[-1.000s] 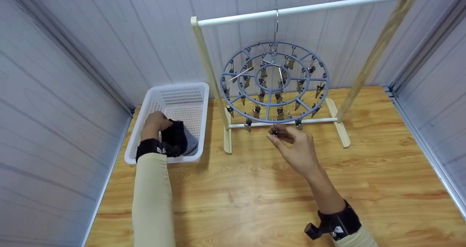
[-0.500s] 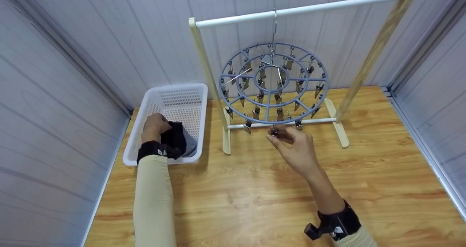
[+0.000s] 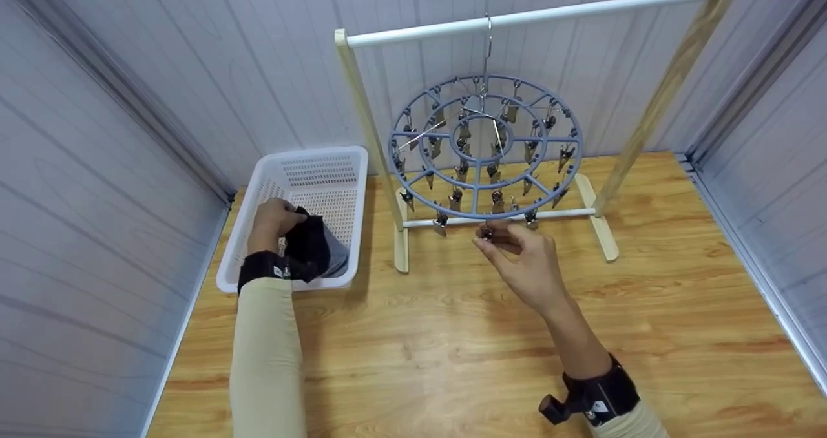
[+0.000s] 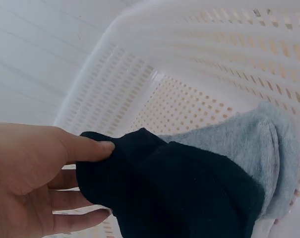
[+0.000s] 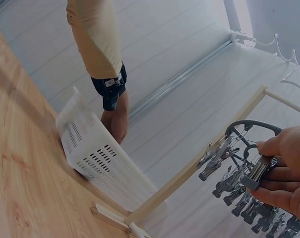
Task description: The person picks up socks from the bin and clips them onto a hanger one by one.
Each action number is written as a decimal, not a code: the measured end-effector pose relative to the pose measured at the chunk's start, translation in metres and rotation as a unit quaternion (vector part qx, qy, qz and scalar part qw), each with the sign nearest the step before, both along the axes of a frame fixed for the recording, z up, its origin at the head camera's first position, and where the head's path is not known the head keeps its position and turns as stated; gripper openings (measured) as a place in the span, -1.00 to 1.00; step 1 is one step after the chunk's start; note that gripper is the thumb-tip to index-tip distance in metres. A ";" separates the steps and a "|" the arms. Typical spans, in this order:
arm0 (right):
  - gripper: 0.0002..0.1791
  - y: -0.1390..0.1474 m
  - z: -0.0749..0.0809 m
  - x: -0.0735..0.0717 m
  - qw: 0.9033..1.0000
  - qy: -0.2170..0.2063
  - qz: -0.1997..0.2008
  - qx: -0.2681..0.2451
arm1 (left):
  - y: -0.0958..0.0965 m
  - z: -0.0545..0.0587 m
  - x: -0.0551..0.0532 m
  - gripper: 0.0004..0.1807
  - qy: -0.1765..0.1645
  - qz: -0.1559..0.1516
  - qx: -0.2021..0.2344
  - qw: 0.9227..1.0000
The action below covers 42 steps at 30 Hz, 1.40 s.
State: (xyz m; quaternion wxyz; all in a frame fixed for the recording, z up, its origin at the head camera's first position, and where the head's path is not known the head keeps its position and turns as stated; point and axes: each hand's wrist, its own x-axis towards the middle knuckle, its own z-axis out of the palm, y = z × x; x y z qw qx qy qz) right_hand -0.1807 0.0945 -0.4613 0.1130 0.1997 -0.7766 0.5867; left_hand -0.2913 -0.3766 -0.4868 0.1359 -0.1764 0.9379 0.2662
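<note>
In the left wrist view my left hand [image 3: 271, 221] pinches the edge of a black sock [image 4: 179, 191] between thumb and fingers, inside the white basket [image 3: 362, 186]. Under and beside it lies a light grey sock [image 4: 254, 148]. My right hand [image 3: 533, 263] holds a metal clip [image 5: 258, 172] between thumb and fingers at the front of the round blue-grey clip hanger [image 3: 477, 192]. Nothing shows between that clip's jaws in the right wrist view.
The hanger hooks over the white bar [image 3: 420, 34] of a wooden stand [image 3: 362, 95]. Several other metal clips [image 3: 455, 198] dangle from its rings. Panel walls [image 3: 97, 186] enclose the wooden tabletop [image 3: 420, 360] at the back and sides.
The black sock's edge at my left fingers sits slightly higher than half a second ago. My right hand stays at the same clip.
</note>
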 end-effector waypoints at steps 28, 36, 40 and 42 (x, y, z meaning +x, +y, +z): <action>-0.68 -0.004 0.001 -0.006 1.000 0.004 -0.001 -0.006 | 0.024 0.023 0.048 -0.63 0.285 0.014 0.083 0.955; -0.67 -0.005 0.003 -0.006 1.000 -0.001 0.000 -0.007 | 0.050 0.050 0.068 -0.67 0.345 0.012 0.107 0.932; -0.66 -0.006 0.003 -0.007 1.000 -0.006 0.002 -0.012 | 0.063 0.062 0.075 -0.70 0.379 -0.001 0.110 0.919; -0.66 -0.005 0.003 -0.007 1.000 -0.008 0.002 -0.013 | 0.069 0.069 0.079 -0.71 0.398 -0.009 0.111 0.911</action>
